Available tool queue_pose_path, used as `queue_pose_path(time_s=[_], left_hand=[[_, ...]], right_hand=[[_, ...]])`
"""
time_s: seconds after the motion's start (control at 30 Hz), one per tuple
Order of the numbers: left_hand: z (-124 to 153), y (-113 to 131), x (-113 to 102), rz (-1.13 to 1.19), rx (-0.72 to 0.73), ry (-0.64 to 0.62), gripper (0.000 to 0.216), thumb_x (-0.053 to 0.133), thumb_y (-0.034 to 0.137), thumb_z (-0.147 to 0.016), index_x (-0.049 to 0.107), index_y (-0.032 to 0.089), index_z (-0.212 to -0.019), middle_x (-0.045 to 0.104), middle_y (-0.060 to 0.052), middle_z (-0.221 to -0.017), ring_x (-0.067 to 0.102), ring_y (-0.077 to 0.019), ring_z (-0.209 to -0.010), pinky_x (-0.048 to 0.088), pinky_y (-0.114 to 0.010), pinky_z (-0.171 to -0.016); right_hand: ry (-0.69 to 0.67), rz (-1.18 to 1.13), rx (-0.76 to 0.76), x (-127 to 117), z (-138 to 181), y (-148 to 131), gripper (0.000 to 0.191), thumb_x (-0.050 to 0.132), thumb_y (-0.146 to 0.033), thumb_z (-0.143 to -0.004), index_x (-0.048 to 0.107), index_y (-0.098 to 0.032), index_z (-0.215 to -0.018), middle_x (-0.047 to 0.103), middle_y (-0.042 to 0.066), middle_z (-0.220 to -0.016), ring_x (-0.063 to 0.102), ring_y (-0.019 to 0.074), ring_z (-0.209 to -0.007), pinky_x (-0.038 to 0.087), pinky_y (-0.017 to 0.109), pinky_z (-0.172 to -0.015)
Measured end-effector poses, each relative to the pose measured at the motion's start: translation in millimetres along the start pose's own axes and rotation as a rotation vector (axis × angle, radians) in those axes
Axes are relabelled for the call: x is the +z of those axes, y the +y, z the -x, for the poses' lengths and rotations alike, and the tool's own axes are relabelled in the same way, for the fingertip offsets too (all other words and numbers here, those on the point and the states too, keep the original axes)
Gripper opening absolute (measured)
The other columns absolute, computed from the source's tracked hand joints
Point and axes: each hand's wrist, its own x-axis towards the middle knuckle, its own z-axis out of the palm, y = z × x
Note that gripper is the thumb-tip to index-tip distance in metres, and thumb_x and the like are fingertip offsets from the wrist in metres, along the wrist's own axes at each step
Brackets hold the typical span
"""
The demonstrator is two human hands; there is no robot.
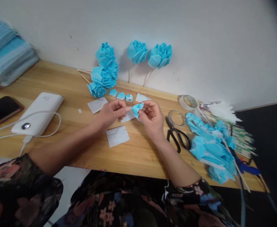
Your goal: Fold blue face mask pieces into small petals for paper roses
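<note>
A small folded piece of blue non-woven fabric (136, 109) is held up between my two hands, just above the table. My right hand (153, 119) pinches its right side between thumb and fingers. Thumb and forefinger of my left hand (113, 113) are pressed together at its left edge. Beyond the hands lie three small folded blue pieces (121, 95) in a row. Pale fabric squares lie around them: one square (118, 136) nearer me, one square (97, 104) to the left, another (142, 97) behind, and one partly hidden under my hands.
Several blue fabric flowers (106, 54) on sticks lie or lean at the wall. To the right are black-handled scissors (179, 137), tape rolls (188, 102) and heaped blue fabric (211, 151). A white power bank (40, 110) with cable, a phone (2, 112) and stacked masks (8, 52) are left.
</note>
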Motion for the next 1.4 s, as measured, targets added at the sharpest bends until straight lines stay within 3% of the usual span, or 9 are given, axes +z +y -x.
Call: queue_pose_path(time_s=[0.2, 0.4, 0.6, 0.73, 0.87, 0.97, 1.17, 1.4], left_hand=[[-0.6, -3.3, 1.7, 0.049, -0.007, -0.092, 0.042, 0.084, 0.035, -0.072, 0.057, 0.018, -0.098, 0.063, 0.003, -0.075, 0.056, -0.0084, -0.060, 0.044, -0.018, -0.048], [-1.3, -3.1, -0.4, 0.089, -0.010, -0.156, 0.036, 0.077, 0.021, -0.073, 0.057, 0.017, -0.102, 0.064, 0.001, -0.079, 0.060, -0.0105, -0.068, 0.047, -0.020, -0.053], [-0.9, 2.7, 0.4, 0.088, 0.012, -0.120, 0.039, 0.072, 0.013, -0.071, 0.054, 0.017, -0.105, 0.061, 0.004, -0.075, 0.058, -0.0099, -0.065, 0.046, -0.020, -0.052], [-0.9, 4.0, 1.3, 0.079, -0.015, -0.076, 0.043, 0.071, 0.011, -0.070, 0.052, 0.018, -0.108, 0.060, 0.005, -0.071, 0.056, -0.0093, -0.061, 0.046, -0.020, -0.052], [-1.1, 1.5, 2.5, 0.092, -0.040, -0.018, 0.044, 0.071, 0.015, -0.072, 0.051, 0.018, -0.111, 0.060, 0.006, -0.071, 0.056, -0.0088, -0.060, 0.046, -0.020, -0.052], [-1.1, -0.9, 2.5, 0.093, -0.037, -0.014, 0.044, 0.072, 0.017, -0.073, 0.053, 0.018, -0.113, 0.060, 0.005, -0.072, 0.057, -0.0088, -0.061, 0.046, -0.020, -0.054], [0.0, -0.5, 1.9, -0.021, 0.008, -0.100, 0.044, 0.076, 0.020, -0.074, 0.058, 0.016, -0.114, 0.062, 0.004, -0.075, 0.057, -0.0091, -0.064, 0.045, -0.021, -0.058], [-0.1, 0.8, 1.8, 0.007, 0.026, -0.029, 0.043, 0.078, 0.020, -0.072, 0.060, 0.016, -0.111, 0.064, 0.003, -0.078, 0.059, -0.0091, -0.065, 0.044, -0.021, -0.058]], right_hand=[[-0.082, 0.235, -0.073, 1.9, 9.3, 3.6, 0.026, 0.068, -0.025, -0.086, 0.064, -0.030, -0.112, 0.071, 0.000, -0.099, 0.066, 0.0157, -0.083, 0.055, 0.033, -0.076], [-0.062, 0.047, -0.011, 4.1, 4.8, 4.9, 0.025, 0.070, -0.023, -0.084, 0.063, -0.029, -0.108, 0.071, 0.000, -0.099, 0.067, 0.0149, -0.086, 0.056, 0.030, -0.074], [-0.002, -0.134, 0.161, 1.3, -3.3, 8.1, 0.038, 0.075, -0.029, -0.080, 0.056, -0.030, -0.113, 0.071, -0.001, -0.102, 0.065, 0.0128, -0.077, 0.056, 0.027, -0.065], [0.048, -0.160, 0.192, -6.1, -8.2, 7.4, 0.039, 0.072, -0.038, -0.084, 0.053, -0.031, -0.118, 0.072, 0.000, -0.105, 0.067, 0.0145, -0.085, 0.057, 0.029, -0.071], [-0.061, -0.204, 0.182, -5.5, -6.1, 2.3, 0.044, 0.072, -0.044, -0.084, 0.055, -0.032, -0.123, 0.072, 0.001, -0.106, 0.068, 0.0166, -0.092, 0.058, 0.033, -0.079], [-0.147, -0.168, 0.202, -2.6, -3.6, 1.4, 0.054, 0.078, -0.042, -0.079, 0.054, -0.032, -0.126, 0.071, 0.000, -0.105, 0.067, 0.0161, -0.087, 0.057, 0.034, -0.079], [-0.094, -0.092, 0.212, -1.0, -2.9, 4.4, 0.045, 0.073, -0.032, -0.082, 0.057, -0.028, -0.124, 0.066, -0.006, -0.078, 0.061, 0.0120, -0.069, 0.052, 0.029, -0.069], [-0.164, 0.035, 0.153, 2.9, 3.3, 0.6, 0.045, 0.070, -0.026, -0.084, 0.059, -0.030, -0.128, 0.070, -0.004, -0.080, 0.063, 0.0136, -0.070, 0.052, 0.032, -0.068]])
